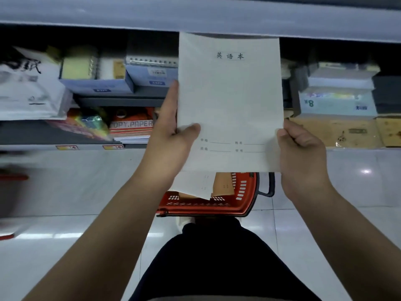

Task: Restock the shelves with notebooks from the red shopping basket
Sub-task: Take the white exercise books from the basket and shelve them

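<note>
Head view: a pale grey-white paper notebook (230,101) with printed black characters is held upright, cover toward the camera, between both hands above the red plastic shopping basket (245,198) on the floor. Its long axis runs near to far, title end pointing at the grey shelves (121,101) beyond. The left hand (173,135) pinches the left edge, thumb on the cover; the right hand (301,146) is curled round the lower right corner. More notebooks remain in the basket.

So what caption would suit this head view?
Both hands, left and right, hold a white notebook above the red basket, facing the shelves.
</note>
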Action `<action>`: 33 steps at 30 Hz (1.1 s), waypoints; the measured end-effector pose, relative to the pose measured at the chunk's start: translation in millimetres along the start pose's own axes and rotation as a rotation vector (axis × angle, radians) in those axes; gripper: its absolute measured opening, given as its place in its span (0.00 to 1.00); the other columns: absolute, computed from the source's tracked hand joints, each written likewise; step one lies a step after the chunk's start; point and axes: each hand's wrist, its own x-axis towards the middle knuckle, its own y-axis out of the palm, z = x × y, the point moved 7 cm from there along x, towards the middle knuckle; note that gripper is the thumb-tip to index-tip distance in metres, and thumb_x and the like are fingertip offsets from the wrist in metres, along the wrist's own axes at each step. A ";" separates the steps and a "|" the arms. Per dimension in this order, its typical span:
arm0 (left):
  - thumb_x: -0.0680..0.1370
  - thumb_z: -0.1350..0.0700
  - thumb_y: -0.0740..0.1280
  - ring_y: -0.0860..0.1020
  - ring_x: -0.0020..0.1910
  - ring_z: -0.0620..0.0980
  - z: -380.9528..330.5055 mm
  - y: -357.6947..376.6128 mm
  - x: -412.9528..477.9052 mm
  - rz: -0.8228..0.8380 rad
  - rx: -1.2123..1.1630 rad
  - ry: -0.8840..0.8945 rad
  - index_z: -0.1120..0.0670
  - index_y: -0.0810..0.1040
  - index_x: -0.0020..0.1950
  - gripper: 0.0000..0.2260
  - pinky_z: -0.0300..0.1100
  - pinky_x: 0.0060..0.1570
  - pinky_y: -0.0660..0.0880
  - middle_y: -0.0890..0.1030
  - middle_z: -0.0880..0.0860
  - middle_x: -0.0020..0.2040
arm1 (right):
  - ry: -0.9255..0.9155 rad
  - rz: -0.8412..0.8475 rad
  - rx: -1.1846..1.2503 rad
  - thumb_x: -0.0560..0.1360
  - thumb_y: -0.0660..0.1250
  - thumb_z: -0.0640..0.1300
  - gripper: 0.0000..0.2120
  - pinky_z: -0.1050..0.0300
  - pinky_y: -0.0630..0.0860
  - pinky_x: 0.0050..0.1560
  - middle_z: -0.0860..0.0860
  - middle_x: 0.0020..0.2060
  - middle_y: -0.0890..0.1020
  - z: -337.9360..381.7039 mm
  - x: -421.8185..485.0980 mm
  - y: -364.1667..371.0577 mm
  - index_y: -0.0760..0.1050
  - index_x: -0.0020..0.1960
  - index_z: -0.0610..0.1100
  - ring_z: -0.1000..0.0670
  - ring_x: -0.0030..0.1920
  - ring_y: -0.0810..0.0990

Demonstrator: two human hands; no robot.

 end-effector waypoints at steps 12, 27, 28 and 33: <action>0.76 0.68 0.61 0.74 0.68 0.48 -34.3 0.5 -39.5 0.055 -0.023 -0.021 0.47 0.63 0.77 0.32 0.56 0.69 0.70 0.74 0.48 0.70 | 0.000 -0.005 0.065 0.81 0.59 0.34 0.19 0.66 0.74 0.51 0.65 0.41 0.84 38.2 -41.6 -23.8 0.80 0.46 0.56 0.66 0.43 0.79; 0.74 0.66 0.62 0.72 0.69 0.50 -92.1 24.4 -54.7 0.126 -0.064 0.054 0.45 0.59 0.79 0.35 0.57 0.69 0.69 0.73 0.46 0.71 | -0.084 -0.101 0.170 0.80 0.60 0.34 0.20 0.62 0.75 0.57 0.66 0.40 0.83 79.7 -61.0 -68.0 0.80 0.44 0.57 0.64 0.46 0.80; 0.75 0.67 0.62 0.73 0.69 0.49 -96.8 26.3 -55.7 0.128 -0.070 0.063 0.45 0.59 0.78 0.34 0.57 0.68 0.70 0.73 0.46 0.71 | -0.090 -0.112 0.177 0.80 0.60 0.34 0.20 0.63 0.75 0.57 0.67 0.39 0.83 83.5 -62.6 -71.6 0.80 0.44 0.56 0.65 0.44 0.80; 0.78 0.72 0.58 0.75 0.66 0.48 -122.8 37.5 -56.7 0.167 -0.093 0.132 0.45 0.63 0.76 0.32 0.57 0.66 0.72 0.76 0.46 0.68 | -0.086 -0.141 0.244 0.80 0.59 0.33 0.17 0.63 0.76 0.58 0.63 0.43 0.84 96.6 -62.2 -82.7 0.80 0.48 0.53 0.62 0.49 0.81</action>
